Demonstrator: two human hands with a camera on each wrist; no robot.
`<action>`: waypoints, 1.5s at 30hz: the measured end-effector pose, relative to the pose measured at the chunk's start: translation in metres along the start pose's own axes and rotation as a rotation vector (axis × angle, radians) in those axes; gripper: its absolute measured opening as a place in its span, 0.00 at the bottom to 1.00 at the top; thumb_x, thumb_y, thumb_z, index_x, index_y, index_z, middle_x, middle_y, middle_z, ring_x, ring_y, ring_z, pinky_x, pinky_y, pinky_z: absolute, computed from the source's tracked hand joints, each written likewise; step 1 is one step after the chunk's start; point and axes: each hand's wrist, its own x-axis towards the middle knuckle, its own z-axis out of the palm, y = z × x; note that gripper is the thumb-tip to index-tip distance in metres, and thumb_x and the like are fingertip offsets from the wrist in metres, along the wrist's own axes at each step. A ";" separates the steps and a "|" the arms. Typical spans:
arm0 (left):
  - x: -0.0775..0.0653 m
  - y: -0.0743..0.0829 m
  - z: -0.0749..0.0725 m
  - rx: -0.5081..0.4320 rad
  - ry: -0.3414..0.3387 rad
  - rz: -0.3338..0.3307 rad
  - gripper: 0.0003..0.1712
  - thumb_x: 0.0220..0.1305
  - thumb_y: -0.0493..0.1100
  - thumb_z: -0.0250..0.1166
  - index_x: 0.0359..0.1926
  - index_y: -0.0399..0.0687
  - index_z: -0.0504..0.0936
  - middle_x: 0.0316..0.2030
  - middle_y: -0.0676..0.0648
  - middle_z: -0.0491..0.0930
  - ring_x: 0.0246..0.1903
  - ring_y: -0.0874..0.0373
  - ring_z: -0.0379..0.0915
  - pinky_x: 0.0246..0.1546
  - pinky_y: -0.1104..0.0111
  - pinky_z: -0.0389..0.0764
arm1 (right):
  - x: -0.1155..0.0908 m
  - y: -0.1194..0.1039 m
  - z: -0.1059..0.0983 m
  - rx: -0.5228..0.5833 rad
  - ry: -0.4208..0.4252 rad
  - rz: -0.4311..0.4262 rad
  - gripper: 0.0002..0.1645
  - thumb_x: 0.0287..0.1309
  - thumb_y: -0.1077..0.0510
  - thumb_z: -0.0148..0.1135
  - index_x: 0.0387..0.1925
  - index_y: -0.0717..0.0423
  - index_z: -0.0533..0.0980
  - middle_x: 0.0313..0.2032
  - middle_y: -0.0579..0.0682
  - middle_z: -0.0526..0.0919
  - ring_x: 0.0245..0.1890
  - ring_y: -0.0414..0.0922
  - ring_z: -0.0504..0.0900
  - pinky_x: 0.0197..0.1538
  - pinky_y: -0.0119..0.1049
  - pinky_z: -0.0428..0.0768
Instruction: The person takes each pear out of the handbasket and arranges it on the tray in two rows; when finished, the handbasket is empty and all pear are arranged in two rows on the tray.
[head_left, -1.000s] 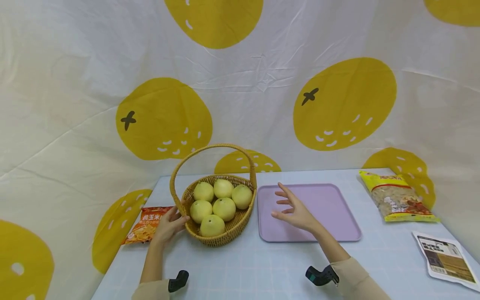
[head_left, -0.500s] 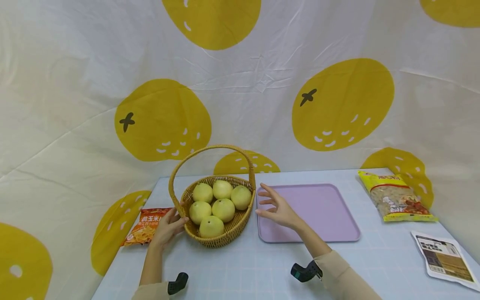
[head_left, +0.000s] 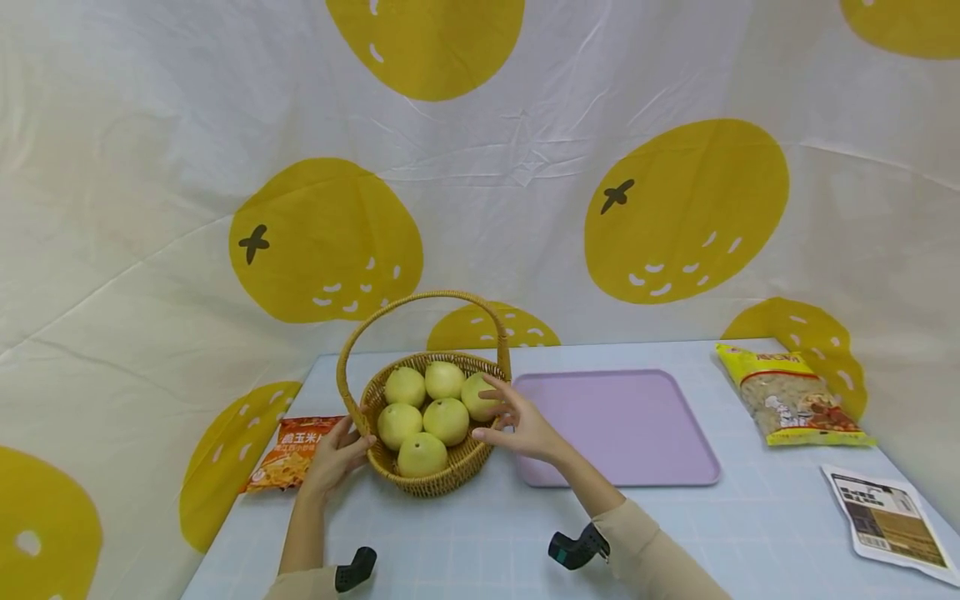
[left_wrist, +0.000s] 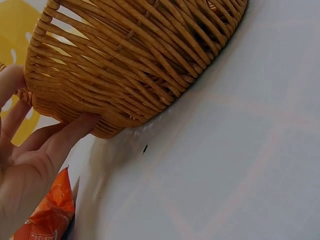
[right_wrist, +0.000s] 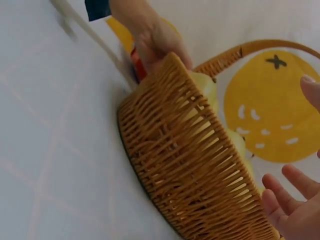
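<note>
A wicker basket [head_left: 465, 467] with a tall arched handle stands left of the table's middle. Several round, pale yellow-green fruits [head_left: 422, 454] lie inside it. My left hand [head_left: 335, 458] grips the basket's left side, thumb at the rim and fingers against the outer weave, as the left wrist view also shows. Over the basket's right rim hovers my right hand [head_left: 522, 423], fingers spread and holding nothing. It partly covers the rightmost fruit [head_left: 477, 396] in the head view; whether it touches that fruit cannot be told. In the right wrist view, the right fingers [right_wrist: 295, 187] are apart.
A lilac tray [head_left: 637, 429] lies right of the basket. An orange snack bag [head_left: 288, 454] is behind my left hand. At the far right are a yellow-edged food bag [head_left: 795, 396] and a white-and-brown pouch [head_left: 892, 517]. A fruit-patterned cloth [head_left: 510, 208] hangs behind the table.
My right hand has moved left from above the tray to the basket's right side, fingers still spread. The left hand and the basket have stayed in place.
</note>
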 end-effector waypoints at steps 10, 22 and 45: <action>-0.001 0.002 0.001 -0.012 0.003 0.002 0.41 0.63 0.36 0.61 0.73 0.48 0.52 0.66 0.29 0.57 0.53 0.53 0.71 0.46 0.64 0.79 | 0.014 0.011 0.012 0.097 -0.045 -0.001 0.49 0.54 0.60 0.66 0.71 0.63 0.50 0.60 0.72 0.65 0.54 0.69 0.70 0.53 0.63 0.70; -0.001 -0.001 0.002 -0.027 0.000 0.011 0.41 0.64 0.35 0.60 0.73 0.46 0.49 0.66 0.28 0.56 0.52 0.54 0.72 0.46 0.64 0.79 | 0.034 0.031 0.031 0.038 -0.123 0.022 0.50 0.51 0.43 0.68 0.71 0.47 0.54 0.61 0.62 0.68 0.54 0.57 0.73 0.50 0.51 0.74; -0.002 -0.004 0.001 -0.030 0.006 0.017 0.39 0.63 0.35 0.61 0.72 0.47 0.54 0.65 0.29 0.58 0.49 0.61 0.73 0.45 0.64 0.79 | 0.057 0.034 0.054 -0.039 -0.285 0.001 0.49 0.52 0.49 0.68 0.71 0.54 0.54 0.63 0.56 0.70 0.63 0.43 0.67 0.64 0.40 0.64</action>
